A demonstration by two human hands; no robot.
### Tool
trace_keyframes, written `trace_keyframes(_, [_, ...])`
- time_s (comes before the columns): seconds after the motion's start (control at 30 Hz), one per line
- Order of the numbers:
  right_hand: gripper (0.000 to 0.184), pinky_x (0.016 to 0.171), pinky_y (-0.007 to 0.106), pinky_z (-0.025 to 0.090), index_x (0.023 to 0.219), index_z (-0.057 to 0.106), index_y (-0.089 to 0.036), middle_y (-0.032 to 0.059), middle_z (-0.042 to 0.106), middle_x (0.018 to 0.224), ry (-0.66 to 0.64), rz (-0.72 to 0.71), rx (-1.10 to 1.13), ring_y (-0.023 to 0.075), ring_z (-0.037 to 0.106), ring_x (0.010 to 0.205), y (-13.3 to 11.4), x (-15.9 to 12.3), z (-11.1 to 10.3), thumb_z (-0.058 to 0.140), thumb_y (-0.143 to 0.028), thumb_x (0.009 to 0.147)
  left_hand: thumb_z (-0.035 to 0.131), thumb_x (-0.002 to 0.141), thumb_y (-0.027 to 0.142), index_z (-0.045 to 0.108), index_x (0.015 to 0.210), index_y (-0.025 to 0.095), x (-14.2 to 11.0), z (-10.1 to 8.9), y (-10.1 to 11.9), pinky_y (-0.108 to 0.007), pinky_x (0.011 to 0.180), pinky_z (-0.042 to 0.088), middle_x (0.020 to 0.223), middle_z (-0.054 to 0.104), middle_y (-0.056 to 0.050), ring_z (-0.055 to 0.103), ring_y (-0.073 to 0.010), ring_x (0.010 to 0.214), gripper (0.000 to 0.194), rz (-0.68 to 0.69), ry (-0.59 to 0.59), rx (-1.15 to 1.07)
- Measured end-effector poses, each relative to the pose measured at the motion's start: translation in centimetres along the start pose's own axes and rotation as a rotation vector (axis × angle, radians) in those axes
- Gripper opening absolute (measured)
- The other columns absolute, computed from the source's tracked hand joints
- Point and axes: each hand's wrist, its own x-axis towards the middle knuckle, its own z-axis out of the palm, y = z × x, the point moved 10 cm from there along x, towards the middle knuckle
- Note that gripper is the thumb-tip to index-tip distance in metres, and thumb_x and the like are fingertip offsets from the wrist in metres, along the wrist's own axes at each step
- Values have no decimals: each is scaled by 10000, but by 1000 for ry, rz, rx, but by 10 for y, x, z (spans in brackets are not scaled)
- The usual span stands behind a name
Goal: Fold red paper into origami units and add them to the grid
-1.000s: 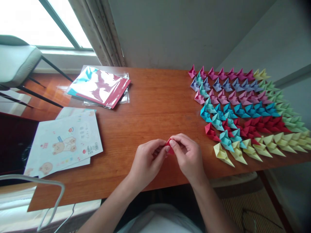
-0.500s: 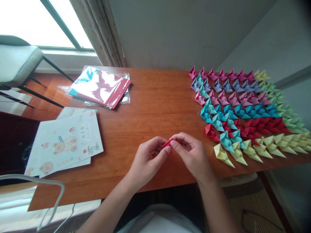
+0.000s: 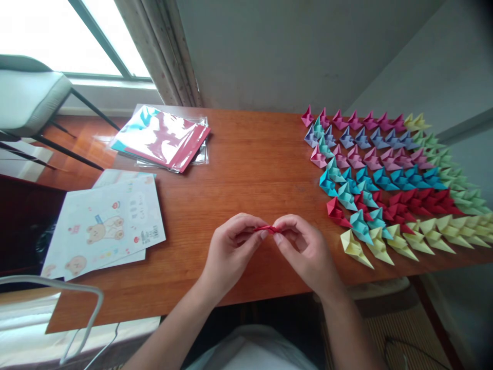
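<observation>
A small folded piece of red paper (image 3: 268,228) is pinched between both hands, just above the table's near side. My left hand (image 3: 233,249) grips its left end with thumb and fingertips. At the right end, my right hand (image 3: 306,252) holds it in the same kind of pinch. The paper looks narrow and creased, and the fingers cover its ends. To the right of my right hand stand folded paper pieces, the nearest being a red one (image 3: 337,211) and a pale yellow one (image 3: 355,248).
Rows of coloured origami pieces (image 3: 383,179) fill the table's right side. Shiny plastic packets of coloured paper (image 3: 162,136) lie at the back left of the wooden table (image 3: 246,154). Bear-printed sheets (image 3: 111,226) rest at the left edge, near a white tube (image 3: 96,303). A chair (image 3: 31,100) stands beyond.
My hands have moved slightly apart and tilted the red paper, which now lies level as a thin strip between the fingertips. The view has shifted slightly; other things are unmoved.
</observation>
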Motion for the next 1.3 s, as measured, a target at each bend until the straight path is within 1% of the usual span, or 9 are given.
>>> trace_keyframes(0.07, [39,785,285,538,943,664,-245,8,664,936,6,-43,-48,164,644,868,-6,0,-2,654,-224,911,760,830,216,727,881,160,-1,0,-1,-233,749,552,871,715,-36,677,-155,816,83,7,1,18])
trace_keyframes(0.23, [33,761,277,513,921,685,-246,5,670,895,-2,-114,-109,156,633,845,-13,-3,-3,654,-235,929,787,801,201,745,840,159,-3,2,-5,-195,685,535,800,736,-25,669,-129,744,71,-63,-47,-13])
trace_keyframes(0.43, [27,676,234,489,897,698,-257,-17,639,825,-25,-47,38,128,603,762,-4,-5,-4,685,-237,911,831,745,162,781,787,168,-2,3,0,-160,651,530,761,760,-15,680,-109,701,65,-74,-46,-123])
trace_keyframes(0.53, [27,690,238,497,902,698,-254,-10,636,843,-24,-33,101,135,606,782,-3,-2,-3,680,-234,911,832,751,174,783,821,170,-1,6,-4,-159,685,539,806,773,-21,690,-111,739,85,-111,-51,-151])
trace_keyframes(0.67, [47,724,269,500,913,687,-238,6,636,868,12,-55,47,153,602,802,-7,0,-6,652,-207,916,832,759,187,771,932,174,-1,4,-7,-169,713,552,851,778,-25,688,-108,750,184,-145,-24,-169])
trace_keyframes(0.9, [25,734,277,507,911,667,-229,10,648,878,-25,-28,-2,161,608,808,-6,-2,-3,642,-231,916,810,774,153,763,886,184,-1,2,-1,-151,703,555,842,775,-8,703,-105,763,125,-55,-2,-122])
trace_keyframes(1.03, [73,733,277,500,888,673,-222,16,658,862,-21,-20,-39,167,613,806,-8,-2,-3,643,-276,925,800,776,127,765,856,195,-2,0,2,-157,704,562,840,779,-1,715,-114,771,111,-18,9,-92])
trace_keyframes(1.2, [131,711,252,499,888,665,-217,4,647,834,-50,62,133,153,614,787,-1,-2,6,601,-310,954,814,763,157,776,895,179,-4,0,-1,-218,735,587,883,791,-39,733,-165,806,139,-43,-7,-111])
trace_keyframes(1.3, [108,730,254,522,918,675,-218,6,676,856,-41,96,220,157,643,807,5,-1,8,630,-314,940,784,802,189,765,983,174,-4,-1,1,-245,783,584,965,779,-62,725,-184,875,182,-15,1,-42])
